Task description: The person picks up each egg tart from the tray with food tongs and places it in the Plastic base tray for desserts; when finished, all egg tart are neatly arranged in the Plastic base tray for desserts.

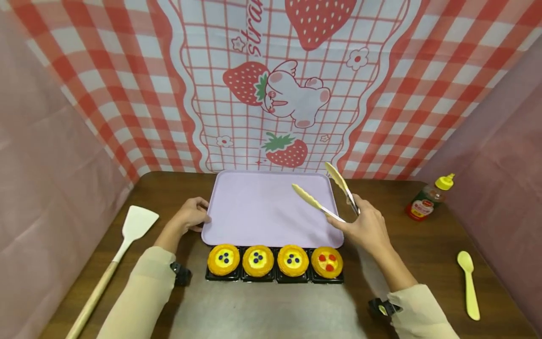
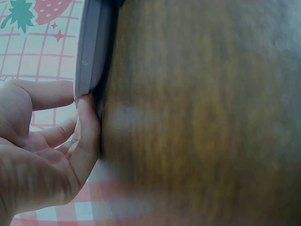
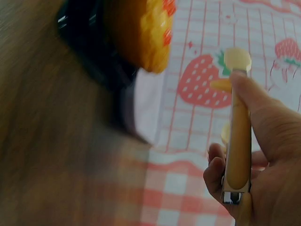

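A lilac tray (image 1: 271, 207) lies at the back of the table. My left hand (image 1: 192, 215) pinches its left edge; in the left wrist view the thumb is on the rim and fingers are tucked beneath. Over the tray's right side, my right hand (image 1: 369, 226) holds tongs (image 1: 306, 196) with pale yellow tips, their arms spread apart with nothing between them. Along the tray's front edge runs a row of tarts in black holders: three with blueberries, the middle one (image 1: 258, 261) among them, and one with red fruit (image 1: 327, 262) at the right end.
A white spatula (image 1: 137, 223) with a wooden handle lies at left. On the right stand a sauce bottle (image 1: 423, 202) with a yellow cap and, nearer, a yellow spoon (image 1: 469, 285). A checked strawberry cloth (image 1: 203, 70) hangs behind the table; a grey mat (image 1: 262, 310) lies in front.
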### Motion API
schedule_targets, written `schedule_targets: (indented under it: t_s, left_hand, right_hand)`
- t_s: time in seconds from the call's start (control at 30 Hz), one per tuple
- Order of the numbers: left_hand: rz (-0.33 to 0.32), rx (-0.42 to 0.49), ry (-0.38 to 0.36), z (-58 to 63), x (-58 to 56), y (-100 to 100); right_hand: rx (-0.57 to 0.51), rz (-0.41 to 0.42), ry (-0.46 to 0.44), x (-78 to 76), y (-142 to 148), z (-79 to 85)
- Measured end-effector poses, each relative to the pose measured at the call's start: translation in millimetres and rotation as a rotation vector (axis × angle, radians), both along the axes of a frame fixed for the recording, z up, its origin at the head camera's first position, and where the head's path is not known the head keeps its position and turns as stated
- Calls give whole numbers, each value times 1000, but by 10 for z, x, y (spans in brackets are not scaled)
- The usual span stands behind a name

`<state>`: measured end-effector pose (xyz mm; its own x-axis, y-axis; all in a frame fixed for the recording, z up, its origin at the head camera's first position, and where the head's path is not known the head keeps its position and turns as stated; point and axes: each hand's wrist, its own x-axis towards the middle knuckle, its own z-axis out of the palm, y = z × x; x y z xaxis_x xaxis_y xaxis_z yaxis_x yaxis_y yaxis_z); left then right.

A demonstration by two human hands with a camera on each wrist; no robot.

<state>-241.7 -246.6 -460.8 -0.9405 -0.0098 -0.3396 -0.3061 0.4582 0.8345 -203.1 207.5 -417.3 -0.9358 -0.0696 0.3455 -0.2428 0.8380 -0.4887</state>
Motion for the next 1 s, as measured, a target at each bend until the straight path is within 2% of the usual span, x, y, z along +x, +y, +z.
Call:
schedule_targets:
  t_s: [0.17, 0.33, 0.83, 1.0]
  left_hand:
    - [-3, -10, -3, 2, 18, -30]
    - [-3, -10, -8, 20, 47, -33]
    - [-6, 3, 13, 0, 34, -9]
    - [-1, 0, -1, 5, 14, 3]
  right_hand:
    - [-66, -141, -12, 40, 147, -178]
    - [-117, -240, -80, 74, 252, -316]
    - [-123, -351, -108, 139, 501, -428]
    - [-131, -378, -144, 152, 538, -468]
